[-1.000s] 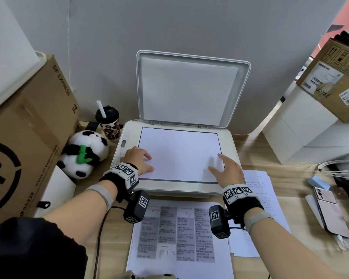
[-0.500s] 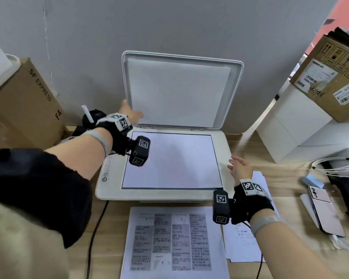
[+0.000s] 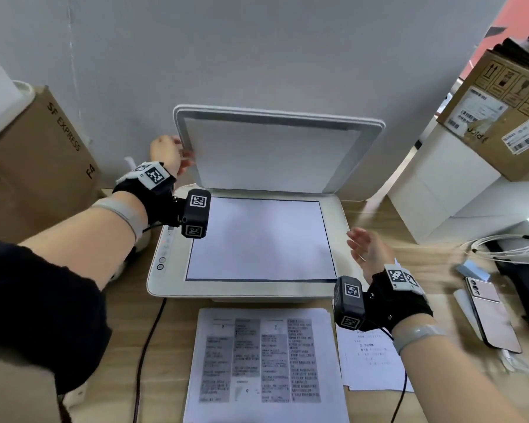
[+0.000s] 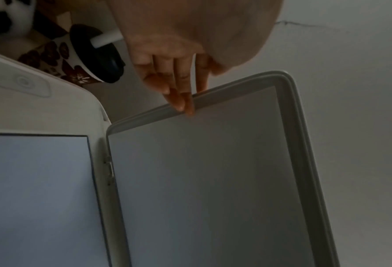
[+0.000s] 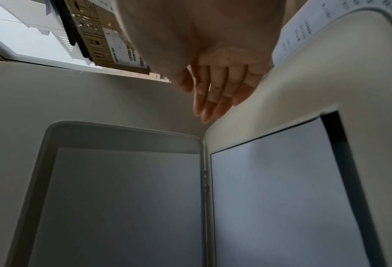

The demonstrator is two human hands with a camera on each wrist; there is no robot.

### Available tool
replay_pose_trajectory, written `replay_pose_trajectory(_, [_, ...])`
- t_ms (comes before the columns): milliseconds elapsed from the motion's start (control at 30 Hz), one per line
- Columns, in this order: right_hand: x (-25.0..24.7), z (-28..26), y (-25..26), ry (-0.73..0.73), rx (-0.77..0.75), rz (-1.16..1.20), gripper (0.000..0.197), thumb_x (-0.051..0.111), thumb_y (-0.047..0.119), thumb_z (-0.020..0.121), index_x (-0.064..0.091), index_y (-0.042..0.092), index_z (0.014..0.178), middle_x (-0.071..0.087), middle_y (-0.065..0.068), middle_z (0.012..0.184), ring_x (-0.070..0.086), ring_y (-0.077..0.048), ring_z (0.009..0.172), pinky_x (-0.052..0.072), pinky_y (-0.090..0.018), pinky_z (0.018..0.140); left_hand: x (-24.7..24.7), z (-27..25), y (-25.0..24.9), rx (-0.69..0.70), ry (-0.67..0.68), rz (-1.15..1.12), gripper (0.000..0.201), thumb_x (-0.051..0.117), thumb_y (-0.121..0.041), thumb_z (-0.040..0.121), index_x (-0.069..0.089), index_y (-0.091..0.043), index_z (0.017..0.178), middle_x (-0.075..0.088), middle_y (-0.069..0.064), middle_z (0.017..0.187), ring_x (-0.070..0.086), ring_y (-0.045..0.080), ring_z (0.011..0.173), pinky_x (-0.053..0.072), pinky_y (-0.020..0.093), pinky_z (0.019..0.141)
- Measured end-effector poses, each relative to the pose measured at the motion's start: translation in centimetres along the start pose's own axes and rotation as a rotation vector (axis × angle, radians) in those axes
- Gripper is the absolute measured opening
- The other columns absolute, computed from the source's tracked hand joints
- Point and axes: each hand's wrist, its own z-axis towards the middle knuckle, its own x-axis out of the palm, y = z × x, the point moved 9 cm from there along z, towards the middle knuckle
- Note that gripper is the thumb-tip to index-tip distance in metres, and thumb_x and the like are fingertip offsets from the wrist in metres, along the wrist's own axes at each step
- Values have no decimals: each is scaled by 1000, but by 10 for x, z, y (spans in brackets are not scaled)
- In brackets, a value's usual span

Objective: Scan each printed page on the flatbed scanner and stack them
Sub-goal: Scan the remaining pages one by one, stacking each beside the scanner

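The white flatbed scanner (image 3: 165, 270) has its lid (image 3: 272, 154) raised against the wall. A blank-backed page (image 3: 260, 239) lies on the glass. My left hand (image 3: 185, 155) is at the lid's left edge. In the left wrist view, this left hand (image 4: 185, 101) pinches the rim of the lid (image 4: 213, 180), some fingers in front and one behind. My right hand (image 3: 361, 248) hovers open beside the scanner's right side and holds nothing. Its fingers (image 5: 211, 106) are straight, above the page (image 5: 281, 198). A stack of printed pages (image 3: 266, 361) lies in front of the scanner.
Another printed sheet (image 3: 370, 361) lies right of the stack. A cardboard box (image 3: 37, 166), a lidded cup (image 4: 87, 59) and a panda toy (image 4: 12, 16) stand left of the scanner. At the right are white boxes (image 3: 440, 190), coiled cable (image 3: 507, 248) and a phone (image 3: 489, 315).
Both hands left the page on the glass. My left hand rose to the lid's left edge and took hold of it; my right hand drew back to the scanner's right side.
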Motion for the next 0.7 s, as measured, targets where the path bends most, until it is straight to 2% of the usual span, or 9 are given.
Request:
replay_pose_trajectory(133, [-7,-11,15,-38,-148,37,41,29,27,100,61,16,78,66,10,51,58,-10,59,38,-23,58,-31,-27,27,23,-24,-53,61,17,-59,95,52,-16,71,63,4,47,54,14,35,36,19,42])
replay_pose_trajectory(200, [-9,-18,21,-63,-214,41,46,27,32,100,63,13,77,66,7,51,58,-7,47,39,-23,52,-37,-38,42,7,43,-33,70,13,-62,95,57,-13,71,60,2,41,54,12,33,37,21,42])
replay_pose_trajectory(300, [-16,-28,24,-129,-249,67,45,30,38,99,56,13,72,63,2,48,55,-9,40,39,-19,45,-49,-52,67,-26,83,108,75,8,-60,96,61,-13,73,54,-5,35,48,9,34,33,12,35])
replay_pose_trajectory(400, [-25,-33,11,-206,-206,13,40,39,41,94,50,14,66,57,-4,61,55,-22,55,45,-31,60,-57,-56,96,-79,146,181,74,7,-60,96,62,-14,81,65,3,53,51,13,46,33,18,44])
replay_pose_trajectory(467, [-34,-37,3,-286,-199,-178,37,45,33,90,49,9,62,49,-5,63,47,-29,68,42,-37,68,-67,-52,110,-108,127,239,68,10,-55,98,60,-12,81,66,12,74,54,14,49,38,19,45])
replay_pose_trajectory(500, [-37,-39,-2,-300,-196,-286,35,44,26,90,47,3,63,43,-6,61,40,-28,70,37,-34,66,-74,-47,116,-113,97,267,64,15,-50,100,60,-9,82,66,17,81,54,16,48,43,20,45])
replay_pose_trajectory(567, [-40,-40,-13,-285,-197,-453,27,43,17,89,46,0,68,34,-10,61,31,-25,71,24,-31,57,-90,-41,121,-73,27,380,46,32,-38,98,63,-6,82,67,26,96,59,30,61,53,36,67])
replay_pose_trajectory(600, [-43,-40,-19,-281,-194,-508,25,43,16,88,49,-1,70,33,-10,63,30,-24,70,21,-30,55,-96,-40,123,-50,17,478,38,39,-30,94,64,-6,80,67,28,99,60,38,74,50,42,77])
replay_pose_trajectory(700, [-51,-35,-30,-303,-201,-600,17,47,20,87,56,18,73,44,-6,65,37,-26,66,25,-24,51,-99,-47,134,-34,51,711,25,44,-17,92,62,-5,80,62,20,91,51,30,83,37,32,74])
